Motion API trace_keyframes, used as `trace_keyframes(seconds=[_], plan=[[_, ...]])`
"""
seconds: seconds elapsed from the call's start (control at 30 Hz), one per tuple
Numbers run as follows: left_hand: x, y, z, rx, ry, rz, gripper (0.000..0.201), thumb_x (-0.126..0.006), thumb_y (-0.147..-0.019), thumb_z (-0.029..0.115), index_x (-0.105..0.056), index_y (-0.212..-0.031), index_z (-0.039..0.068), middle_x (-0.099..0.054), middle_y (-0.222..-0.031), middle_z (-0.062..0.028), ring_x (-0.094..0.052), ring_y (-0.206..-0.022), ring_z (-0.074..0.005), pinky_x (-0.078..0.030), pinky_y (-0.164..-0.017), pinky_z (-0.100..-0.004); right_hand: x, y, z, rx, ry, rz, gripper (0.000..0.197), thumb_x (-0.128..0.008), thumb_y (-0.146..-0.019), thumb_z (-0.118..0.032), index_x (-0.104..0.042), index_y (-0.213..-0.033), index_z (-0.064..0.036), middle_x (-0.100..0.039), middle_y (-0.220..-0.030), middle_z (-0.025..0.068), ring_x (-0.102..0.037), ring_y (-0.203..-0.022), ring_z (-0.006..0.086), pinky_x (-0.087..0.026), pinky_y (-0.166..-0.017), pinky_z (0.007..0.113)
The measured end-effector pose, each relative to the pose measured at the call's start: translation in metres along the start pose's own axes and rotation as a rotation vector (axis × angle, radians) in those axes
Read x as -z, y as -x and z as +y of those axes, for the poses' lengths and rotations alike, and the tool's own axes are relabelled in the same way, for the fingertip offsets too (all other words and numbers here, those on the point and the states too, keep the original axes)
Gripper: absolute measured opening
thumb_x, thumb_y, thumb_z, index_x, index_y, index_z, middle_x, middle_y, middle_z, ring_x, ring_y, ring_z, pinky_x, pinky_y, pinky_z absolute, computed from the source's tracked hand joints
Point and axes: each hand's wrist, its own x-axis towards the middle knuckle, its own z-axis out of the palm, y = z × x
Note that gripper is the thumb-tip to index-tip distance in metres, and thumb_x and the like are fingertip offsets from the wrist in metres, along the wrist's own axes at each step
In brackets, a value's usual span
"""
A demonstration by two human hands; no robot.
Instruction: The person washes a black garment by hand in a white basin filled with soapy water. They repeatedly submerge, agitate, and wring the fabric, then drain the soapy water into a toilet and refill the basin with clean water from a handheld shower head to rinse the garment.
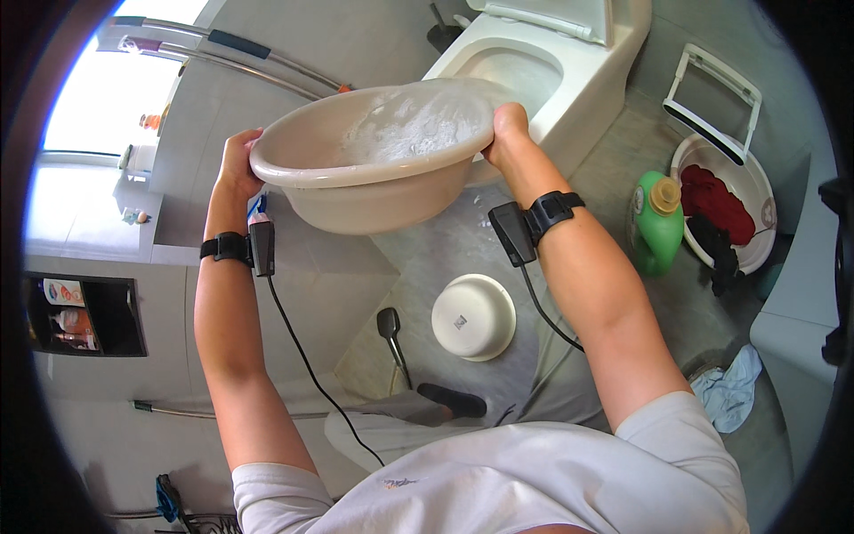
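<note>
My left hand (pixel 238 162) grips the left rim of a large beige basin (pixel 374 203), and my right hand (pixel 509 133) holds its right rim. Both arms are stretched forward, lifting the basin off the floor. It tips away from me, its far right side over the front of the white toilet (pixel 576 111), whose lid is up. White suds and cloudy water (pixel 414 132) lie inside, and the water seems to run over the far rim toward the bowl. Most of my fingers are hidden behind the rim.
On the floor are an upturned white basin (pixel 471 319), a dark brush-like tool (pixel 390 325), a green bottle (pixel 658 227) and a pale blue cloth (pixel 731 390). Another basin (pixel 756 249) holds red and black cloths. A wall niche (pixel 120 316) holds several bottles.
</note>
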Motion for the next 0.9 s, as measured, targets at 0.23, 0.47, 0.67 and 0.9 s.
trace_keyframes(seconds=[0.23,0.47,0.67,0.9], plan=[[-0.012,-0.008,0.015,0.001,-0.113,0.035,0.039,-0.059,-0.088,0.026,-0.062,-0.116,-0.001,-0.068,-0.111,-0.0136,-0.065,-0.101,-0.0261,-0.051,-0.093,-0.0377,0.003,-0.004,-0.002,-0.029,-0.018,0.03,0.044,-0.024,-0.1,-0.02,-0.054,-0.126,-0.0013,-0.063,-0.123,0.0163,-0.065,-0.113,0.0276,-0.056,-0.092,0.042],[-0.023,-0.031,0.034,-0.005,-0.176,0.075,0.033,-0.061,-0.089,0.025,-0.063,-0.111,-0.001,-0.069,-0.107,-0.0131,-0.066,-0.098,-0.0256,-0.053,-0.091,-0.0368,0.012,-0.01,-0.002,-0.073,0.254,0.1,0.038,-0.034,-0.099,-0.023,-0.058,-0.119,-0.0007,-0.061,-0.106,0.015,-0.06,-0.089,0.0252,-0.048,-0.075,0.044],[-0.054,-0.048,0.068,-0.112,-0.224,0.017,0.032,-0.063,-0.089,0.023,-0.064,-0.11,0.0,-0.069,-0.106,-0.0122,-0.067,-0.097,-0.0242,-0.055,-0.085,-0.0353,0.013,0.023,0.011,-0.002,0.442,0.076,0.044,-0.041,-0.1,-0.029,-0.058,-0.125,0.0023,-0.062,-0.118,0.0185,-0.061,-0.096,0.0303,-0.047,-0.081,0.05],[-0.123,-0.026,0.095,-0.35,-0.596,0.205,0.028,-0.069,-0.083,0.027,-0.067,-0.093,0.001,-0.061,-0.082,-0.0061,-0.059,-0.068,-0.0191,-0.049,-0.062,-0.0331,0.01,0.07,0.037,-0.211,0.313,-0.088,0.072,-0.04,-0.103,-0.055,-0.029,-0.155,-0.0074,-0.036,-0.155,0.0189,-0.043,-0.135,0.0379,-0.044,-0.102,0.061]])
